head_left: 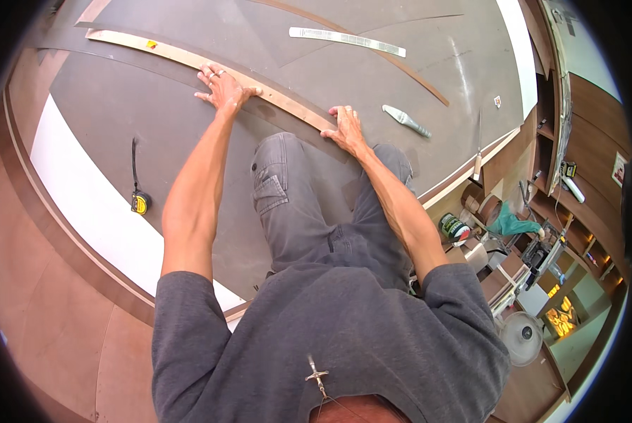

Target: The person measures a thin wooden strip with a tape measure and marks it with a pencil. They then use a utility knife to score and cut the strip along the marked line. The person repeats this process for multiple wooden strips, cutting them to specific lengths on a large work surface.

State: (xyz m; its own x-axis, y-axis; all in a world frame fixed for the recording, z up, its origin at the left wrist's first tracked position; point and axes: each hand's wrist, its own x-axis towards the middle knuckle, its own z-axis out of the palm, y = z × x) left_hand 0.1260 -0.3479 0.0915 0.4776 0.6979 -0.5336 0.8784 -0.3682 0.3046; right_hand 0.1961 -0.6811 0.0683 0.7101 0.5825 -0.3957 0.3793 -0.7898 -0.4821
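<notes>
A long, light wooden strip (288, 104) lies slantwise across a grey-brown sheet (189, 134), with a small yellow-and-red sticker (151, 44) near its far left end. My left hand (223, 88) rests on the strip with fingers spread and thumb stretched along it. At the strip's near right end, my right hand (347, 130) straddles it, thumb at the near edge and fingers at the far edge. Right of that hand lies a knife-like tool (408, 121) with a pale blade and grey handle. A yellow-and-black tape measure (140, 203) sits on the left, its black strap stretched out.
Beyond the strip lie a curved white printed band (348, 41) and a thin brown strip (408, 70). A long-bladed tool with a wooden handle (477, 166) lies near the sheet's right edge. Off that edge are a dark tub (454, 229), green cloth (508, 223) and shelving.
</notes>
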